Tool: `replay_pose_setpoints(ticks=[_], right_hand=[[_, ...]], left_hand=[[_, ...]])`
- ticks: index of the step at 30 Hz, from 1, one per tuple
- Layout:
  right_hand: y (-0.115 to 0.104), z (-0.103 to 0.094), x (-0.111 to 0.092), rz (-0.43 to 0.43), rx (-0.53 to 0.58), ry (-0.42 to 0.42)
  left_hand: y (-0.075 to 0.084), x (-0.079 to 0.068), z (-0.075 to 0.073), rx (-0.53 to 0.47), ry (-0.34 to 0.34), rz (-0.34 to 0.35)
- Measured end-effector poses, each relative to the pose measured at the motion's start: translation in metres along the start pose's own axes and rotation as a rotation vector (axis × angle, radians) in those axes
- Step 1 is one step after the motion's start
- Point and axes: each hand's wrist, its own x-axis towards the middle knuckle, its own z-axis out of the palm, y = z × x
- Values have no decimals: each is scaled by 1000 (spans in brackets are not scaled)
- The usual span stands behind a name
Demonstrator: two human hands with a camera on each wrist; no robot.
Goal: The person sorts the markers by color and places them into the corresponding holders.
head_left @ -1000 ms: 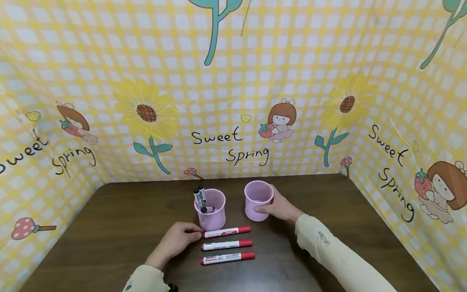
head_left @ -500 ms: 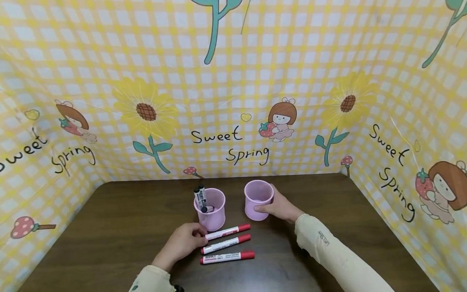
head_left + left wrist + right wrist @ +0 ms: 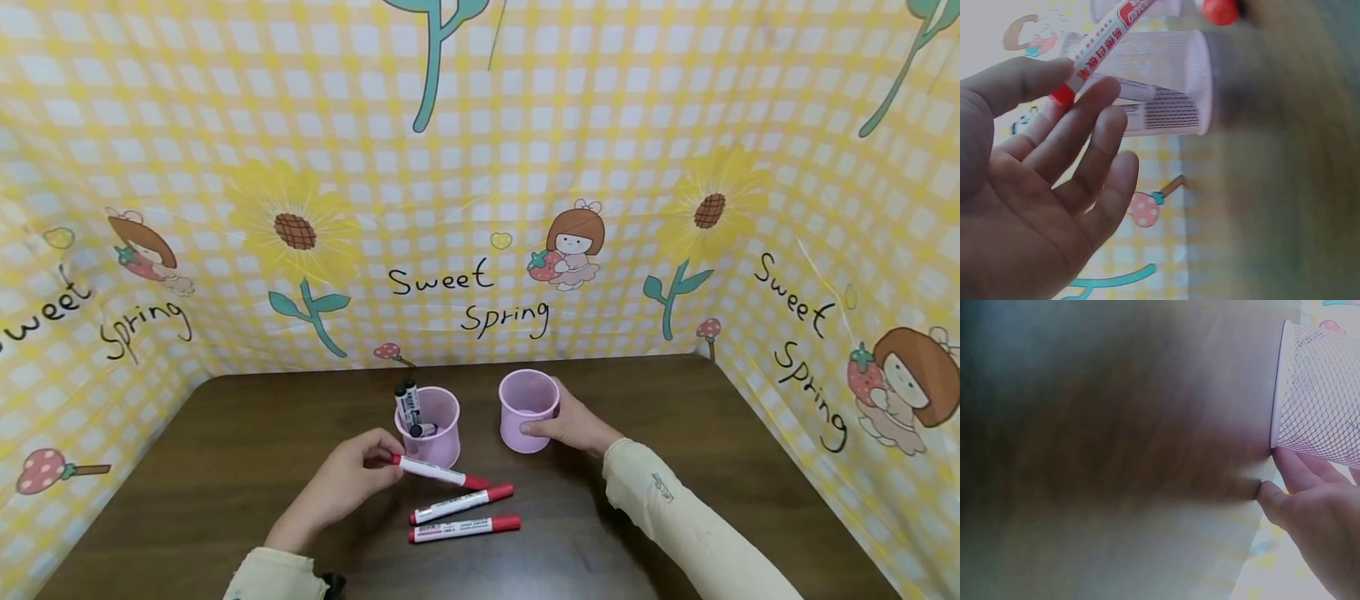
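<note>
Marker (image 3: 437, 472) is slanting, the left hand (image 3: 341, 477) pinching one end; the right hand (image 3: 579, 423) is gripping, perhaps steadying, a pink cup (image 3: 517, 417).

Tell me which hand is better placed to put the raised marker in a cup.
Probably the left hand: it pinches the marker by one end, near the left cup, while the right hand grips the right cup.

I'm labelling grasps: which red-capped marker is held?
The red-capped white marker nearest the pink mesh cups; the left hand pinches it, the others lie untouched.
</note>
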Motion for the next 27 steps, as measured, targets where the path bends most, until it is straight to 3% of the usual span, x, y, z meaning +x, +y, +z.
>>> replay_pose_setpoints(ticks=[6, 9, 12, 16, 19, 22, 24, 27], right_hand=[[-2, 0, 0, 5, -1, -8], [-1, 0, 1, 11, -6, -15], [-1, -1, 0, 11, -14, -13], [1, -2, 0, 1, -9, -6], [2, -2, 1, 1, -4, -22], [0, -2, 3, -6, 10, -48], [-2, -3, 2, -12, 34, -67], [-13, -5, -3, -14, 56, -80]], left_hand=[[4, -4, -20, -165, -47, 97], [10, -8, -34, -232, -31, 150], [23, -13, -47, -249, 41, 217], [54, -16, -57, -315, 179, 293], [83, -14, -56, -362, 272, 303], [112, -2, -47, -375, 310, 303], [128, 11, -38, -354, 298, 309], [145, 34, -22, -337, 194, 314]])
